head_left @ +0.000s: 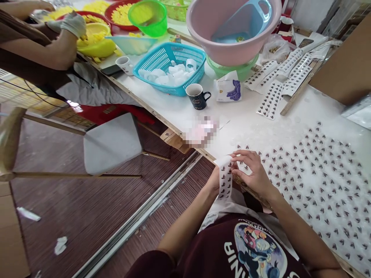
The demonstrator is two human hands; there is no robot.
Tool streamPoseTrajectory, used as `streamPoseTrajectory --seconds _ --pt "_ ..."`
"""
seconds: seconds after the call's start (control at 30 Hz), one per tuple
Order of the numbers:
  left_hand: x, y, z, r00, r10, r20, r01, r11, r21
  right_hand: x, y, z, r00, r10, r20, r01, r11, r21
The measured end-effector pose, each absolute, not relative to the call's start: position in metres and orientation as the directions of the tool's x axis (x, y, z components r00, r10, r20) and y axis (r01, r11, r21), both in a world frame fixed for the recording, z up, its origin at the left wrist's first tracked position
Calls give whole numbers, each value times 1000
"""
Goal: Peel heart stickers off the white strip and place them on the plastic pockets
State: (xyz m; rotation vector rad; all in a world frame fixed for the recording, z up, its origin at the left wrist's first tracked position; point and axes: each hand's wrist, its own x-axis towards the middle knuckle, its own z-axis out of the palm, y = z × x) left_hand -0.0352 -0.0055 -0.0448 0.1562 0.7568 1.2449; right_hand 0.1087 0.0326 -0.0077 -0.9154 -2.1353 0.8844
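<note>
A white strip of stickers (225, 181) with rows of small dark prints hangs over my left hand (215, 178) at the table's front edge. That hand is closed on the strip, and most of its fingers are hidden behind it. From the right, my right hand (256, 173) reaches in with bent fingers, its thumb and fingertips at the strip's upper right edge. Whether a single sticker is between them is too small to make out. Beside it, many round clear stickers (310, 181) with the same dark print cover the right side of the white table (246, 116).
Beyond my hands stand a dark mug (195, 96), a tissue pack (228, 88), a blue basket (172, 90) of white pieces and a pink basin (228, 54). More sticker sheets (271, 98) lie at the back right. A co-worker's gloved hand (74, 25) is over a yellow bowl (97, 48); a chair (113, 144) stands left.
</note>
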Motion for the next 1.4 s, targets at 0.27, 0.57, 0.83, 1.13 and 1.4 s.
streamPoseTrajectory --seconds 0.27,0.57,0.83,1.13,1.4 --pt "-30 -9 -50 151 867 -475 -665 444 600 110 37 -13 -596 780 190 399 494 -773" --pt "-45 -20 -48 -251 963 -99 -220 42 975 119 46 -14 -552 834 13 497 342 -797" --pt "-39 -18 -49 -313 935 -167 -138 129 982 121 44 -20 -503 859 99 491 378 -784" --pt "-41 -16 -53 -321 934 -159 -66 145 987 121 42 -19 -340 919 199 406 334 -851" --pt "-37 -20 -56 -273 951 -146 27 159 987 105 41 -22 -390 921 -11 248 93 -964"
